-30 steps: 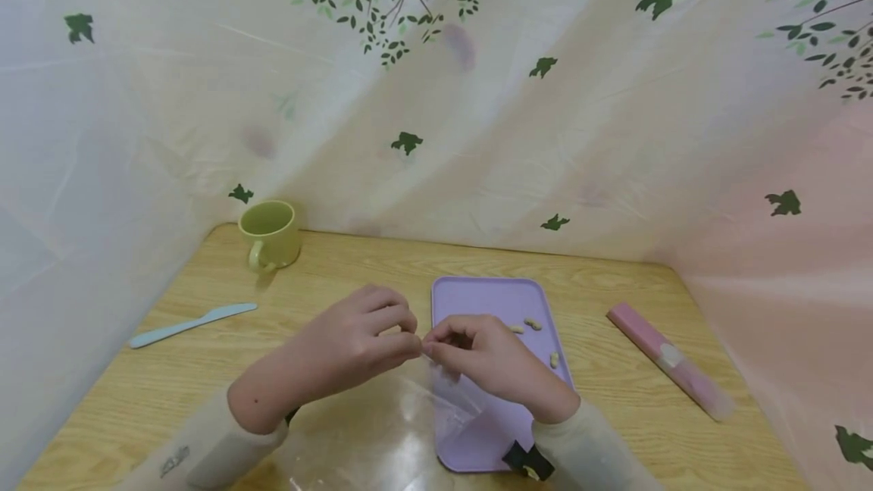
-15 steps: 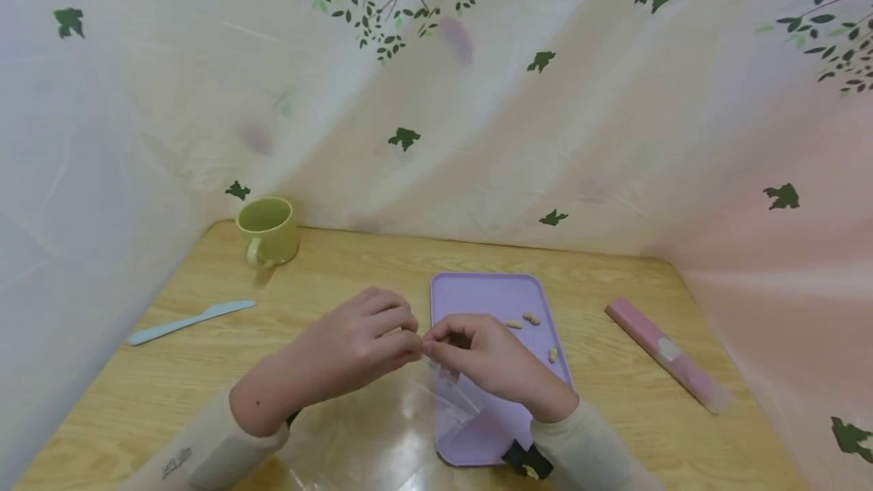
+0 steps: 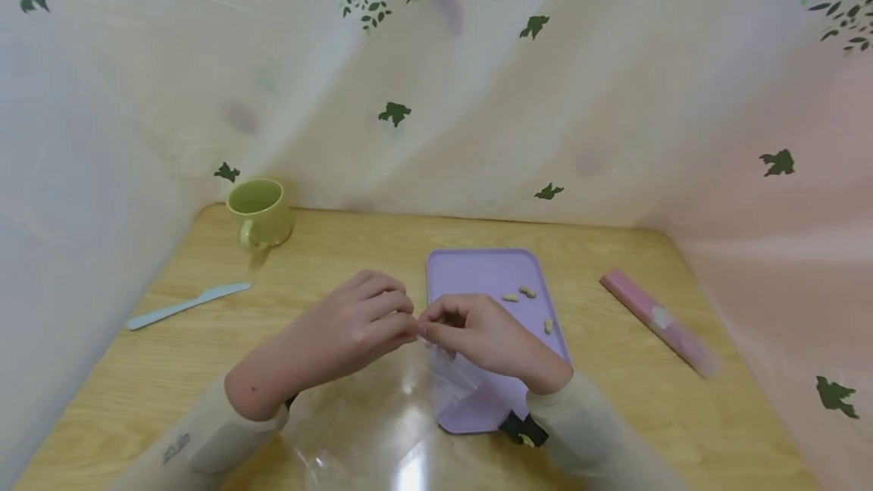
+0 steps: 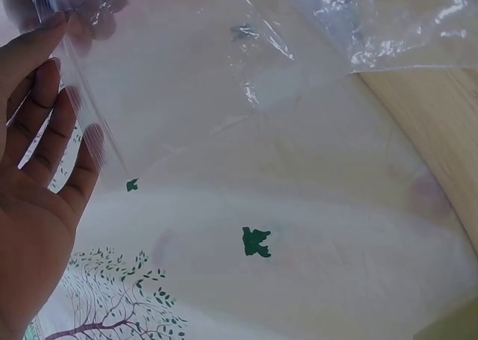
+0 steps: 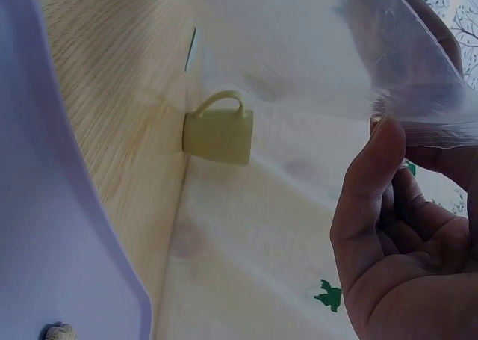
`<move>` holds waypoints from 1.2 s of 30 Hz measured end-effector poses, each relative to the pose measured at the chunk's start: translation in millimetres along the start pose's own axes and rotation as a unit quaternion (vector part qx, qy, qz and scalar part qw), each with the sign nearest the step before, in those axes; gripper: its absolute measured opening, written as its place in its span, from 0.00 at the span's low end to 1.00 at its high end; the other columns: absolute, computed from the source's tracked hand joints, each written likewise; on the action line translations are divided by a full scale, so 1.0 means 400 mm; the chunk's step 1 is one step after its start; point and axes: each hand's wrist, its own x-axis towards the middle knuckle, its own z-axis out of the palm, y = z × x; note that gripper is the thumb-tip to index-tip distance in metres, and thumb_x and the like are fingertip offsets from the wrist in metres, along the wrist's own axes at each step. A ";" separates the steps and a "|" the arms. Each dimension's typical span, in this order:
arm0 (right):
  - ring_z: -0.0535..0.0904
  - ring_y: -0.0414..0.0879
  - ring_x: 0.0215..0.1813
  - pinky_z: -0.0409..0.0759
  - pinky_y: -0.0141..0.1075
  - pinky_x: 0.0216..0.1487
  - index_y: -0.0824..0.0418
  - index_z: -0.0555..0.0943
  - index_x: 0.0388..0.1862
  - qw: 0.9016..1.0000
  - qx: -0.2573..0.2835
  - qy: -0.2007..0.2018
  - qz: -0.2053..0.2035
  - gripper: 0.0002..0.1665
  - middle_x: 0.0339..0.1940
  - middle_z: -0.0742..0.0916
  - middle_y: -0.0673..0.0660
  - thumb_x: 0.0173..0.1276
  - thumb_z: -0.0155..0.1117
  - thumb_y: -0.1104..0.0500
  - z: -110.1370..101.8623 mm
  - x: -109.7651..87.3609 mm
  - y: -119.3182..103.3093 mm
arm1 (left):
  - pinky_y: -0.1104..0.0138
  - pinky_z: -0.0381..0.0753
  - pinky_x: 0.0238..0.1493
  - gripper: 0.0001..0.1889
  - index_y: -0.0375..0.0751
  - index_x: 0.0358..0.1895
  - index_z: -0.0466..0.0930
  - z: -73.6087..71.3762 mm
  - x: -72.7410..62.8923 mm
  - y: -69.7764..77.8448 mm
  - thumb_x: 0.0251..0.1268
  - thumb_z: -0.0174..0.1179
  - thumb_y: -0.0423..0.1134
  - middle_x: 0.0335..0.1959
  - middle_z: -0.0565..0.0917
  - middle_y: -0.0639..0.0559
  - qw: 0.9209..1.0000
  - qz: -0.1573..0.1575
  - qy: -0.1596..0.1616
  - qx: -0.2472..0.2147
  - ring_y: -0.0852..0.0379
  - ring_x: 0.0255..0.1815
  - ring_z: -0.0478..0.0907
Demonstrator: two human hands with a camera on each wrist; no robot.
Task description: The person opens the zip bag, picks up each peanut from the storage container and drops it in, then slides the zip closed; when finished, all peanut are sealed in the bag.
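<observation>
Between both hands hangs a clear plastic zip bag (image 3: 364, 419), see-through and shiny, its lower part overlapping the tray in the head view. My left hand (image 3: 355, 324) pinches the bag's ridged top strip between thumb and fingers, as the left wrist view shows on the bag (image 4: 187, 78). Right beside it, my right hand (image 3: 480, 336) pinches the same edge with thumb and forefinger; the fingertips of both hands nearly meet. In the right wrist view the film of the bag (image 5: 299, 48) spreads away from the right thumb. Several unshelled peanuts (image 3: 527, 292) lie on the purple tray (image 3: 470, 271).
A yellow-green mug (image 3: 262, 211) stands at the back left of the wooden table (image 3: 341, 241). Nearer on the left lies a light blue knife (image 3: 187, 308). To the tray's right is a long pink packet (image 3: 658, 320). A printed curtain (image 3: 477, 135) encloses the table.
The head view has tilted slightly down, so the whole scene sits higher in the picture. Both hands keep their pinch on the zip bag with hardly any movement.
</observation>
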 end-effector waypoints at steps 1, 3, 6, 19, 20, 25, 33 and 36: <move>0.79 0.40 0.30 0.81 0.32 0.34 0.50 0.89 0.48 1.000 0.001 0.000 0.001 0.08 0.34 0.89 0.49 0.81 0.66 0.52 0.000 0.000 -0.001 | 0.62 0.84 0.54 0.11 0.44 0.40 0.88 0.000 0.000 0.000 0.60 0.80 0.39 0.37 0.87 0.57 1.000 0.000 0.000 0.001 0.55 0.46 0.83; 0.80 0.40 0.31 0.81 0.32 0.34 0.50 0.89 0.48 1.000 0.003 0.000 0.002 0.08 0.34 0.89 0.49 0.81 0.66 0.52 0.000 0.000 -0.001 | 0.61 0.84 0.54 0.11 0.44 0.41 0.88 0.001 -0.001 -0.001 0.60 0.80 0.39 0.37 0.87 0.57 1.000 0.000 -0.001 0.002 0.55 0.46 0.83; 0.80 0.41 0.31 0.81 0.32 0.34 0.50 0.89 0.48 1.000 0.005 -0.001 0.004 0.08 0.35 0.89 0.50 0.81 0.65 0.52 -0.002 -0.005 0.000 | 0.61 0.84 0.54 0.12 0.45 0.42 0.88 0.003 0.000 0.001 0.59 0.81 0.39 0.38 0.87 0.57 1.000 -0.001 -0.005 0.000 0.55 0.46 0.83; 0.80 0.41 0.31 0.82 0.32 0.35 0.52 0.89 0.47 1.000 0.007 -0.003 0.002 0.08 0.35 0.89 0.51 0.81 0.66 0.53 -0.004 0.007 0.001 | 0.61 0.84 0.55 0.11 0.43 0.40 0.87 0.004 0.002 -0.002 0.61 0.80 0.39 0.37 0.87 0.57 1.000 -0.006 -0.008 0.010 0.55 0.46 0.83; 0.80 0.41 0.31 0.82 0.32 0.35 0.52 0.89 0.47 1.000 0.007 -0.003 0.005 0.08 0.34 0.89 0.51 0.81 0.66 0.52 -0.004 0.006 0.003 | 0.61 0.84 0.55 0.11 0.43 0.40 0.87 0.004 0.002 -0.001 0.60 0.80 0.39 0.38 0.87 0.57 1.000 -0.005 -0.009 0.011 0.55 0.46 0.84; 0.80 0.41 0.31 0.81 0.31 0.34 0.53 0.89 0.47 1.000 0.001 0.003 0.007 0.09 0.34 0.89 0.51 0.81 0.66 0.52 -0.005 0.004 0.008 | 0.62 0.84 0.55 0.11 0.44 0.41 0.88 0.006 0.005 -0.001 0.60 0.81 0.40 0.38 0.88 0.58 1.000 0.002 -0.012 0.019 0.56 0.47 0.84; 0.80 0.41 0.31 0.81 0.31 0.34 0.55 0.89 0.46 1.000 -0.006 0.007 0.008 0.09 0.34 0.89 0.52 0.80 0.67 0.52 0.001 0.008 0.011 | 0.62 0.84 0.56 0.11 0.44 0.41 0.88 0.008 0.003 0.000 0.60 0.80 0.40 0.39 0.88 0.58 0.999 0.012 -0.012 0.028 0.56 0.47 0.84; 0.80 0.41 0.31 0.81 0.31 0.34 0.55 0.89 0.46 1.000 -0.006 0.008 0.011 0.09 0.34 0.90 0.52 0.80 0.67 0.52 0.005 0.008 0.013 | 0.62 0.84 0.56 0.11 0.44 0.42 0.88 0.009 -0.001 0.001 0.61 0.79 0.40 0.39 0.88 0.58 0.999 0.014 -0.014 0.032 0.57 0.47 0.83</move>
